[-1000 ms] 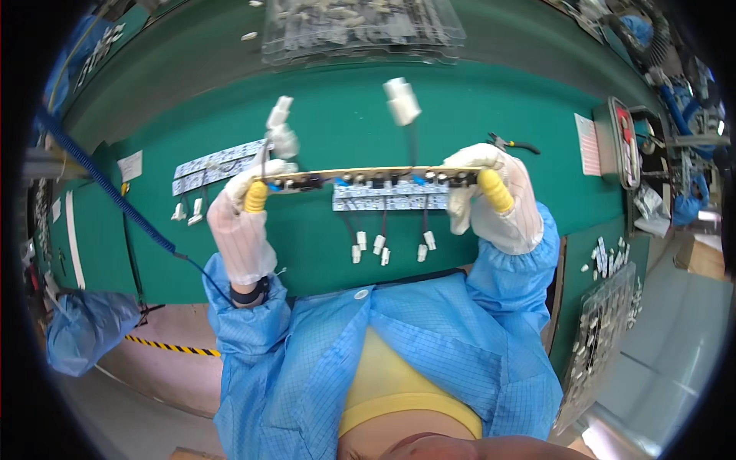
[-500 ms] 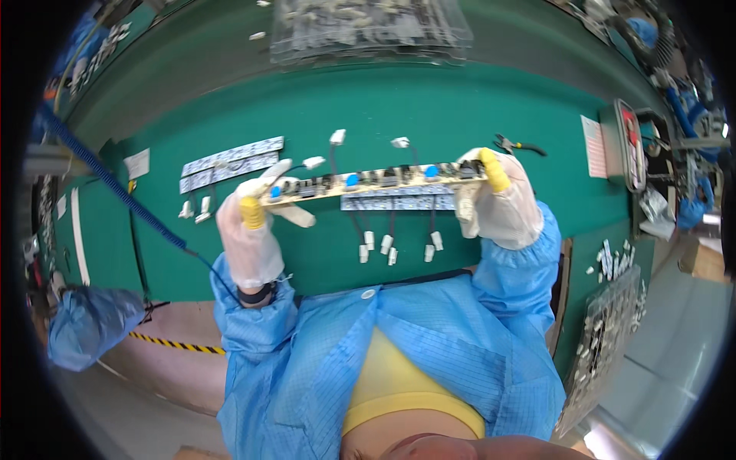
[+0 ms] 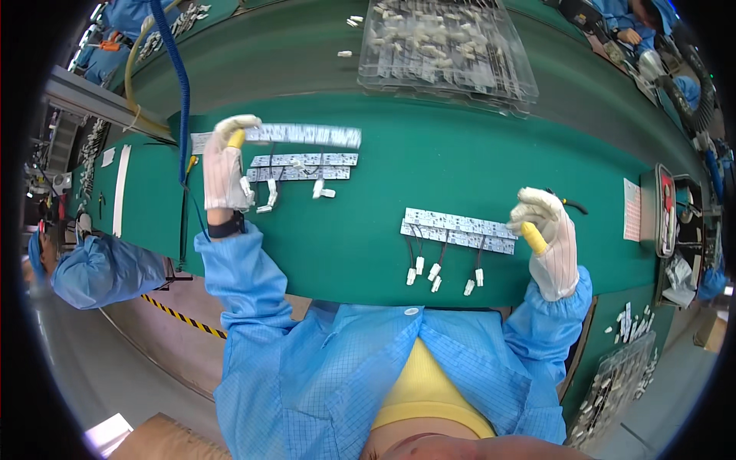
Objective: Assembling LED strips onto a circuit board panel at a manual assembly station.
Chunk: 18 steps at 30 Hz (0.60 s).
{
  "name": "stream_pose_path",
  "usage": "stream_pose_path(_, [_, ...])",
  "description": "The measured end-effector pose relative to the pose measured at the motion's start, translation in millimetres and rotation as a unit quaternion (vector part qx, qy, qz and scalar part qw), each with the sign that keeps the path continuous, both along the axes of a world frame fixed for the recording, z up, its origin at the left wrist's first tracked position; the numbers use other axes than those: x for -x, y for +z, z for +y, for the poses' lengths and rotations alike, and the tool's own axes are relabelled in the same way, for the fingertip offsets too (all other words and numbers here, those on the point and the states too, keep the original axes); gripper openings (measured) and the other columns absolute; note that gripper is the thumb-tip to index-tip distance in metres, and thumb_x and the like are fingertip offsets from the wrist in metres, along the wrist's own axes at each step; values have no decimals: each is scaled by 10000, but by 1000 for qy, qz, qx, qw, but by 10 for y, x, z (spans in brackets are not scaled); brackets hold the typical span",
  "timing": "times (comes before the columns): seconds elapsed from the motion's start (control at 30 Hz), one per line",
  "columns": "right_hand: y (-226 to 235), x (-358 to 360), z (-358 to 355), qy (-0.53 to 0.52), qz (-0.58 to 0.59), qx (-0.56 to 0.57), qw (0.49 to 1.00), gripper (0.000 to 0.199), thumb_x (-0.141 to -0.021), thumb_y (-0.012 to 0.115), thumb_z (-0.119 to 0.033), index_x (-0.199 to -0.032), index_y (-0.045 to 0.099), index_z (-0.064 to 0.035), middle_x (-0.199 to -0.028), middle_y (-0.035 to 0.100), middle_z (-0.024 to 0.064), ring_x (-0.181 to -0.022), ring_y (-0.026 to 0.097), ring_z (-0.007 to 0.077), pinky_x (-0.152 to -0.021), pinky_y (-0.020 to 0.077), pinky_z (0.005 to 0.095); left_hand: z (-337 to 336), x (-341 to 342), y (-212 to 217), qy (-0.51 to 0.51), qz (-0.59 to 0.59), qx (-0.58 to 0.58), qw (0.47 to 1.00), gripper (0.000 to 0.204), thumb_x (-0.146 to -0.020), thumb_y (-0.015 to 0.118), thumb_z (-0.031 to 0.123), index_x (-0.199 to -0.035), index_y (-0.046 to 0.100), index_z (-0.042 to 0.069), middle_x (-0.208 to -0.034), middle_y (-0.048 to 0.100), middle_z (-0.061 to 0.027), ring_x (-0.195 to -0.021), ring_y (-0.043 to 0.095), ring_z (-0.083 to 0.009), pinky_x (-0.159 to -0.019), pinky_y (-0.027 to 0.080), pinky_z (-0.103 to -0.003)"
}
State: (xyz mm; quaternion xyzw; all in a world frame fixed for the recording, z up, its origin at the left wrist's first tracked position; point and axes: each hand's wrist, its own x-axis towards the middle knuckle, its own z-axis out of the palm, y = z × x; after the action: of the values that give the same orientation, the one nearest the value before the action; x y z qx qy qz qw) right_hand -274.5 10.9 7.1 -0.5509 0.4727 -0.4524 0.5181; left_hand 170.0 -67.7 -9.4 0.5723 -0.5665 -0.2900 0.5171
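Observation:
My left hand (image 3: 230, 157), in a whitish glove with yellow tape on a finger, pinches the left end of a long narrow circuit board (image 3: 307, 135). The board is blurred by motion. Just nearer lie two circuit boards (image 3: 303, 165) side by side, with dark wires and white plug connectors (image 3: 270, 193). My right hand (image 3: 543, 226), gloved and taped alike, has its fingers loosely curved and apart. It is beside the right end of another pair of boards (image 3: 460, 230); contact is not plain. White plugs (image 3: 435, 272) on short wires hang toward me from these.
The work mat (image 3: 360, 264) is green. Behind it stands a clear tray (image 3: 452, 54) full of white connectors. Pliers (image 3: 573, 205) lie past my right hand, and a metal box (image 3: 659, 211) stands farther right. A blue coiled cord (image 3: 184, 100) hangs at left.
My hands have moved apart. The board they held between them is now at the far left in my left hand alone, its other face showing. My right hand has let go. The view has shifted.

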Motion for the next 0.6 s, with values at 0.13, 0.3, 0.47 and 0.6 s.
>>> stream_pose_path(0.13, [-88,65,-9,-12,144,3,990,445,-774,714,-193,-1136,513,-29,-945,579,85,-865,577,168,-782,466,279,-99,-266,-331,33,-167,-183,968,201,-841,525,50,-1000,648,53,-938,642,-56,-845,586,-130,-774,435,-232])
stream_pose_path(0.3, [-278,78,22,56,491,148,856,455,-634,759,-49,-1047,569,-68,-972,592,123,-904,592,235,-780,468,286,95,-151,-169,193,-242,67,948,264,-843,531,97,-1085,629,62,-1000,653,-77,-898,598,-129,-773,441,-246])
stream_pose_path(0.47, [74,45,122,41,-151,-29,987,262,-733,656,55,-971,552,21,-879,611,182,-690,650,231,-572,541,272,621,939,356,-87,12,37,995,327,-832,507,88,-1140,560,-9,-1062,624,-116,-1039,555,-218,-957,379,-332])
stream_pose_path(0.6, [290,-61,121,23,-181,5,983,338,-804,693,-220,-960,511,18,-873,587,189,-638,637,210,-495,511,234,770,1394,50,-332,330,-63,881,846,-853,465,588,-1350,267,-67,-1066,602,-178,-1048,540,-237,-987,344,-363])
